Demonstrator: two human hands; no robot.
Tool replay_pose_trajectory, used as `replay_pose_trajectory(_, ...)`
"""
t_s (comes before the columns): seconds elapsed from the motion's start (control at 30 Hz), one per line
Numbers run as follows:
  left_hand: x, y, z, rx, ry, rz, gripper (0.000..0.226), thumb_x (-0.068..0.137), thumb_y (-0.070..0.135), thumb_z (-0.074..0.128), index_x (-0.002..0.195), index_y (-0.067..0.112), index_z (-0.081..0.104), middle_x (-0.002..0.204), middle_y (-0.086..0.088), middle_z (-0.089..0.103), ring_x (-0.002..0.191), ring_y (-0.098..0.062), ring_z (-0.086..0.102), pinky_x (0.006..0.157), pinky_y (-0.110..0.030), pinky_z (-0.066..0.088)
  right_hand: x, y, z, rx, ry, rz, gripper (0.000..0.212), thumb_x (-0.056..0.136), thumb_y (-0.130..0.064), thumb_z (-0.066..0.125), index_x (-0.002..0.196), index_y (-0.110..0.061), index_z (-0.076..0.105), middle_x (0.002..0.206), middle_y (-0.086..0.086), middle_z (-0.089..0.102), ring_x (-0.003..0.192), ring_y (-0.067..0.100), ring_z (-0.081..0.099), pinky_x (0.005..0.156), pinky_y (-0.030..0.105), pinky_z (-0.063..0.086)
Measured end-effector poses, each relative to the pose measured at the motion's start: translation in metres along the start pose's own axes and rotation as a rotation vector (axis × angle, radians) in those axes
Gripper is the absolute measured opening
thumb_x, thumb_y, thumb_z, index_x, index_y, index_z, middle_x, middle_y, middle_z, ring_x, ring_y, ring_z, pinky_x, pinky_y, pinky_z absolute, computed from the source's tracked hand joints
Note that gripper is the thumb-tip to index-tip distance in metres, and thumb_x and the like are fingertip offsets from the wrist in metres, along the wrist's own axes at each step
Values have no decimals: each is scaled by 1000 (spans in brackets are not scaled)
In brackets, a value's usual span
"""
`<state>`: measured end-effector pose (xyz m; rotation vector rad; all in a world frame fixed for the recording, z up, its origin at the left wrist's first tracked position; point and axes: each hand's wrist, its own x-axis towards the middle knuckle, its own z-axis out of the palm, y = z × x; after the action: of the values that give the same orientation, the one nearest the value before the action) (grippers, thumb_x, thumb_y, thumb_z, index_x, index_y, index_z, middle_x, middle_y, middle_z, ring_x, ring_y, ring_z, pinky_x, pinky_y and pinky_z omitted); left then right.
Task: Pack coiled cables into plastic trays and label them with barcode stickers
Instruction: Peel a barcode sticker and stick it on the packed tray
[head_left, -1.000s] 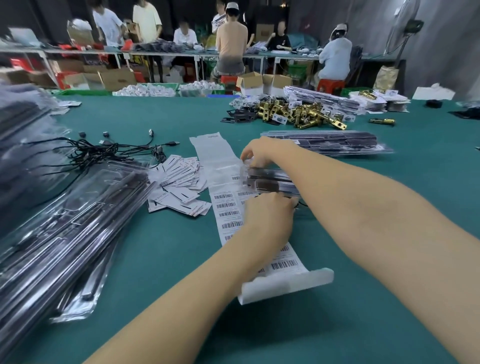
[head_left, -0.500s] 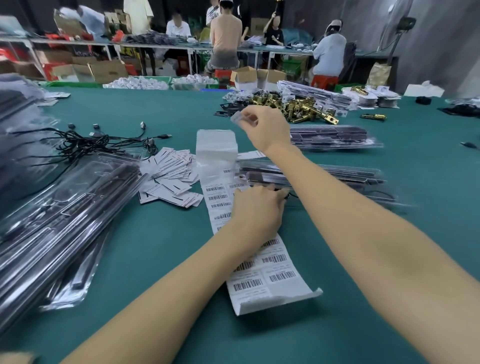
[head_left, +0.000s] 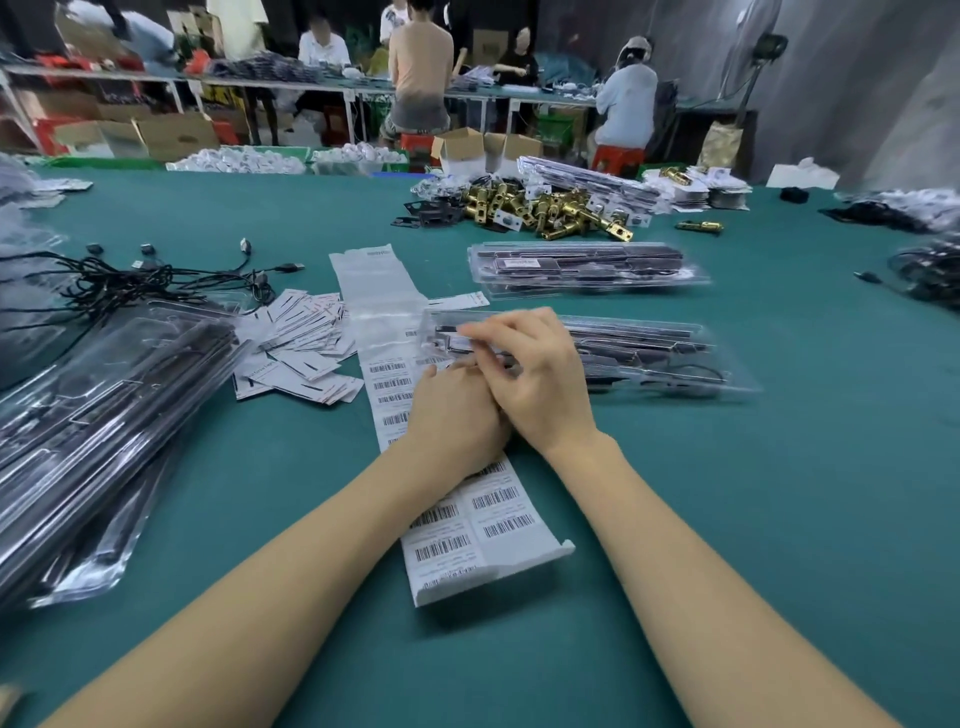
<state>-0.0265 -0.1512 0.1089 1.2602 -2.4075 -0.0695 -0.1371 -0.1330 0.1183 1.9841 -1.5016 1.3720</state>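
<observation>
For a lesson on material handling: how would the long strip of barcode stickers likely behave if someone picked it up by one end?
The barcode sticker strip would probably flop and sag: it is thin paper backing lying flat on the green table. Its near end already curls upward, so it likely keeps some roll memory. It looks light, so a push would probably slide or buckle it rather than move it whole.

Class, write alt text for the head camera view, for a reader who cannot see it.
A person's right hand and left hand meet over a clear plastic tray of dark cables, on a green table. A long sheet of barcode stickers lies under the left hand, with stacked trays at the left.
</observation>
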Motion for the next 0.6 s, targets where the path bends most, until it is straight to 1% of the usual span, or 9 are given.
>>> replay_pose_trajectory(0.1,1,-1,2,24,-10,36,32,93,26,46,115,16,67,117,-5,69,106,-31,62,94,-48,44,-10,4,-8,-77,-90,163,24,96,-19,64,116,-25,76,106,0,69,104,28,57,88,48,46)
replay_pose_trajectory(0.17,1,-2,2,10,-1,56,32,96,28,43,116,21,67,124,0,68,110,-29,62,96,-51,45,-15,6,-12,-73,-178,223,28,97,-15,59,120,-23,74,111,2,68,107,27,55,91,47,46)
replay_pose_trajectory(0.2,1,-2,2,13,1,62,33,98,31,41,118,24,67,127,3,67,112,-28,61,97,-51,44,-17,5,-15,-62,-179,234,29,97,-13,58,122,-21,73,110,1,69,105,25,55,90,44,47)
replay_pose_trajectory(0.3,2,-4,3,44,-21,58,37,98,32,39,122,27,66,127,3,66,117,-27,59,99,-49,43,-21,2,-24,-37,-111,285,22,93,-17,63,113,-20,71,97,-5,71,97,17,55,82,35,50)
replay_pose_trajectory(0.37,2,-5,3,46,-47,44,37,96,31,41,125,29,65,128,4,66,117,-27,58,100,-49,42,-20,0,-28,-67,-191,271,18,87,-18,65,104,-20,72,99,-7,71,101,18,54,87,37,48)
replay_pose_trajectory(0.43,1,-4,3,52,-40,58,38,99,35,40,130,36,61,134,11,62,119,-23,56,99,-46,43,-19,3,-31,-88,-255,285,27,82,-10,63,107,-18,73,107,-5,70,106,22,54,94,39,45)
replay_pose_trajectory(0.5,2,-4,3,51,-27,80,38,100,42,39,134,40,56,136,15,60,122,-18,54,97,-44,44,-19,6,-32,-156,-239,339,38,81,-3,60,115,-16,71,109,1,68,105,26,53,93,41,46)
replay_pose_trajectory(0.53,2,-4,2,55,-31,85,39,101,43,38,136,41,54,136,16,59,123,-16,53,97,-44,44,-19,6,-33,-195,-201,372,37,82,-3,59,114,-15,72,107,2,68,103,26,53,90,41,47)
replay_pose_trajectory(0.6,3,-5,2,59,-40,90,39,100,43,39,136,41,55,137,16,58,124,-17,53,98,-44,44,-20,1,-34,-206,-80,402,28,81,-6,61,102,-18,76,98,-2,68,97,22,56,78,35,50)
